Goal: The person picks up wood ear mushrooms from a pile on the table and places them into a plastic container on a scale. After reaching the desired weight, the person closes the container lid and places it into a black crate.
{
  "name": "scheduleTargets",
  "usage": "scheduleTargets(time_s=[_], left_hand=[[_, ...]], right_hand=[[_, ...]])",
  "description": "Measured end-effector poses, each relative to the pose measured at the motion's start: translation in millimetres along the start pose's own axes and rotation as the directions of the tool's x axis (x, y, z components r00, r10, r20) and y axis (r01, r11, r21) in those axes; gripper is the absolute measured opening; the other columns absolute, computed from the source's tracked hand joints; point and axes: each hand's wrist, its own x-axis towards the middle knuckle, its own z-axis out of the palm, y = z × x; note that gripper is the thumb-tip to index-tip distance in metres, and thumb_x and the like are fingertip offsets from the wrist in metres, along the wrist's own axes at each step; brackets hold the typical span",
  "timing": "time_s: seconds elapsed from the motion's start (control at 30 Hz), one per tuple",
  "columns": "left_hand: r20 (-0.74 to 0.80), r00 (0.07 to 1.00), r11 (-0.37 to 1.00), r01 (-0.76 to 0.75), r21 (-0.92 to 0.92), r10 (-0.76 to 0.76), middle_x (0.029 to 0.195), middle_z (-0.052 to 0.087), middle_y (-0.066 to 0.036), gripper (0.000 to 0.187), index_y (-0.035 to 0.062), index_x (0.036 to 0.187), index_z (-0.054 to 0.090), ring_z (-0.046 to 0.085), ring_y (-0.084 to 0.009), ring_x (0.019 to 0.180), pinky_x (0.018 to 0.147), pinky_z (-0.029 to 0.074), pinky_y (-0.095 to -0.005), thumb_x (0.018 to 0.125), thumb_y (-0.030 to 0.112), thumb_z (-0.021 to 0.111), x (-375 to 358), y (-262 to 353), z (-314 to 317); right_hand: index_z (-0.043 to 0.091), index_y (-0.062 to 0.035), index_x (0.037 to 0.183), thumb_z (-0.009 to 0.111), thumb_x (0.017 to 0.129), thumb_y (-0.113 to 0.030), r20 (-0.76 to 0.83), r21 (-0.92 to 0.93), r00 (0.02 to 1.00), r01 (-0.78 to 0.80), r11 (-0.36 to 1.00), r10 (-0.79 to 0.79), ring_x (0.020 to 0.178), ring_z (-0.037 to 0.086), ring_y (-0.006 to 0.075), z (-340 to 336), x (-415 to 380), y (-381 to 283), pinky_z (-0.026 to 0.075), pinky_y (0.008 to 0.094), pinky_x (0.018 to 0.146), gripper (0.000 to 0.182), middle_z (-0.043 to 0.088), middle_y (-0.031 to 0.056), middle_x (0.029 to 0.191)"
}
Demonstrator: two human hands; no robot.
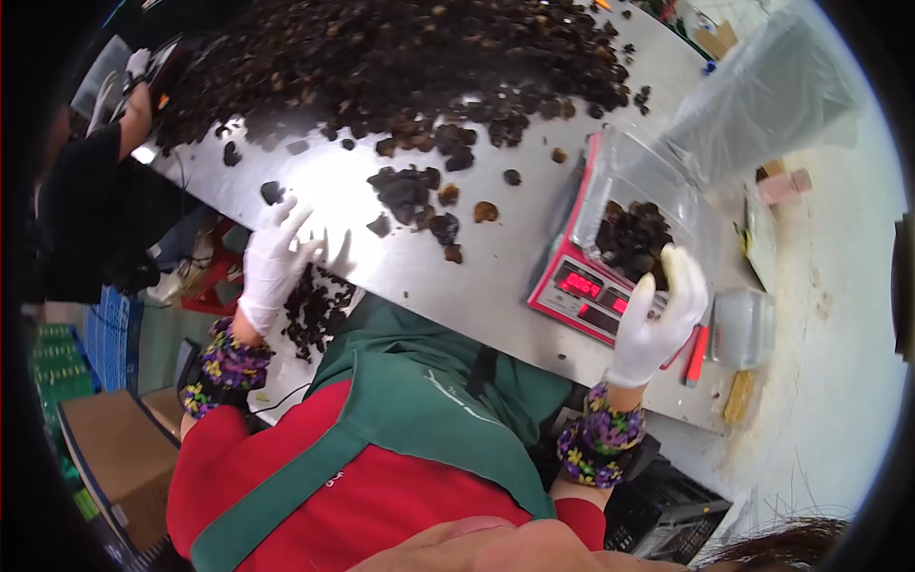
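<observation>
My left hand (274, 265), in a white glove, is over the table's near edge with its fingers spread and nothing in them. Just beyond its fingertips lies a dark flat piece (273, 193). My right hand (660, 319), also gloved in white, reaches to the near side of a clear plastic tub (658, 162). Its thumb and fingers are apart, next to dark brown dried-mushroom-like pieces (631, 234) in the tub. Under the tub is a red digital scale (572, 307) with lit red digits, partly covered by my right hand.
A large heap of dark pieces (410, 57) covers the far part of the metal table (457, 286). A clear plastic bag (772, 95), a small clear container (743, 327) and a red-handled tool (697, 356) are at right. Another person (91, 210) stands at left.
</observation>
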Motion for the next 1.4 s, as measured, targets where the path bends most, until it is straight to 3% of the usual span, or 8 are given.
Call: scheduleTargets(time_s=[0.13, 0.23, 0.57, 0.73, 0.97, 1.17, 1.27, 1.4], left_hand=[[0.084, 0.988, 0.976, -0.110, -0.189, 0.128, 0.150, 0.041, -0.030, 0.093, 0.0162, 0.150, 0.048, 0.037, -0.0494, 0.140, 0.116, 0.028, -0.0573, 0.071, 0.050, 0.084, 19, 22, 52], [0.222, 0.951, 0.967, -0.176, -0.182, 0.214, 0.158, 0.029, -0.029, 0.101, 0.0229, 0.156, 0.039, 0.030, -0.0511, 0.144, 0.116, 0.027, -0.0585, 0.072, 0.066, 0.076, 59, 53, 55], [0.246, 0.795, 0.822, -0.477, -0.311, 0.555, 0.155, 0.039, -0.021, 0.079, 0.0285, 0.143, 0.056, 0.034, -0.0457, 0.142, 0.109, 0.035, -0.0596, 0.074, 0.061, 0.077, 98, 89, 107], [0.061, 0.776, 0.728, -0.558, -0.399, 0.628, 0.108, 0.064, -0.008, 0.022, 0.0153, 0.107, 0.071, 0.062, -0.0294, 0.096, 0.079, 0.054, -0.0386, 0.087, 0.026, 0.071, 91, 90, 111], [-0.096, 0.869, 0.750, -0.471, -0.465, 0.486, 0.102, 0.067, -0.006, 0.025, 0.0114, 0.105, 0.075, 0.066, -0.0247, 0.089, 0.075, 0.055, -0.0354, 0.081, 0.016, 0.079, 120, 136, 78], [-0.313, 0.738, 0.564, -0.664, -0.491, 0.597, 0.106, 0.068, -0.006, 0.024, 0.0142, 0.106, 0.075, 0.065, -0.0271, 0.092, 0.079, 0.054, -0.0352, 0.083, 0.019, 0.077, 173, 266, 46], [-0.252, 0.695, 0.542, -0.696, -0.471, 0.674, 0.112, 0.066, -0.002, 0.025, 0.0211, 0.109, 0.073, 0.063, -0.0247, 0.097, 0.077, 0.054, -0.0336, 0.085, 0.026, 0.075, 181, 308, 68], [-0.054, 0.571, 0.454, -0.703, -0.547, 0.819, 0.128, 0.059, -0.012, 0.055, 0.0206, 0.134, 0.063, 0.052, -0.0349, 0.122, 0.105, 0.039, -0.0487, 0.082, 0.032, 0.077, 182, 320, 94]], right_hand=[[0.070, -0.0076, 0.116, 0.068, 0.080, -0.003, 0.100, 0.177, 0.985, 0.119, 0.977, -0.138, 0.110, 0.061, 0.0298, 25, -45, -43, 0.050, 0.0432, 0.097, 0.036, 0.065, 0.0096, 0.116], [0.072, -0.0090, 0.110, 0.071, 0.080, -0.003, 0.179, 0.201, 0.978, 0.073, 0.977, -0.110, 0.106, 0.062, 0.0305, 36, -73, -63, 0.051, 0.0421, 0.092, 0.031, 0.065, 0.0090, 0.114], [0.073, -0.0061, 0.108, 0.068, 0.082, 0.002, 0.236, 0.191, 0.964, -0.173, 0.966, 0.126, 0.103, 0.063, 0.0308, 23, -111, -64, 0.051, 0.0413, 0.093, 0.028, 0.068, 0.0106, 0.108], [0.072, -0.0057, 0.108, 0.067, 0.082, 0.002, 0.203, 0.229, 0.970, -0.183, 0.956, 0.137, 0.103, 0.064, 0.0308, 24, -108, -63, 0.051, 0.0413, 0.092, 0.027, 0.069, 0.0104, 0.108], [0.071, -0.0068, 0.107, 0.069, 0.082, 0.001, 0.099, 0.237, 0.985, -0.163, 0.958, 0.143, 0.098, 0.065, 0.0297, 3, -97, -54, 0.052, 0.0405, 0.088, 0.026, 0.070, 0.0076, 0.103], [0.071, -0.0069, 0.106, 0.069, 0.080, 0.004, -0.010, 0.188, 0.986, -0.162, 0.969, 0.167, 0.094, 0.065, 0.0297, -13, -95, -40, 0.053, 0.0397, 0.084, 0.028, 0.070, 0.0076, 0.102], [0.071, -0.0073, 0.105, 0.068, 0.080, 0.005, -0.041, 0.149, 0.980, -0.188, 0.971, 0.196, 0.093, 0.066, 0.0293, -20, -104, -36, 0.053, 0.0396, 0.084, 0.028, 0.070, 0.0078, 0.101], [0.071, -0.0074, 0.104, 0.068, 0.080, 0.006, -0.029, 0.108, 0.965, -0.255, 0.961, 0.259, 0.094, 0.066, 0.0290, -35, -119, -29, 0.053, 0.0393, 0.084, 0.028, 0.070, 0.0079, 0.100]])
